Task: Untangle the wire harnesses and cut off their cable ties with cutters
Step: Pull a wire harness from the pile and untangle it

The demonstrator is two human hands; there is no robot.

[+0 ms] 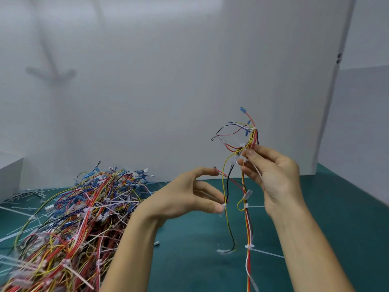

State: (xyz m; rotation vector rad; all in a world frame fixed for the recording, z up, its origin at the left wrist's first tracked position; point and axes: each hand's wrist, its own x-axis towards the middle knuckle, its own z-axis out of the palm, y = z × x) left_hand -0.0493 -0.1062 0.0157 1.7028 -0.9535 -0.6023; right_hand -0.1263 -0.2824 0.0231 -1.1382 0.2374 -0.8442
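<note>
My right hand [271,171] is raised above the green mat and pinches a wire harness [248,218] near its upper end, thumb on top. The harness hangs straight down: red, yellow, white and black wires with blue terminals fanned out above the hand. White cable ties [246,206] wrap it at several spots, tails sticking out to the right. My left hand [189,197] is beside it, fingers loosely curled, fingertips touching a yellow-black branch at a small white connector [224,206]. No cutters are in view.
A big tangled pile of harnesses [69,220] with many white ties covers the mat's left side. The green mat [336,218] runs right and forward. White walls [168,81] enclose the back and right. A white box corner [10,171] stands far left.
</note>
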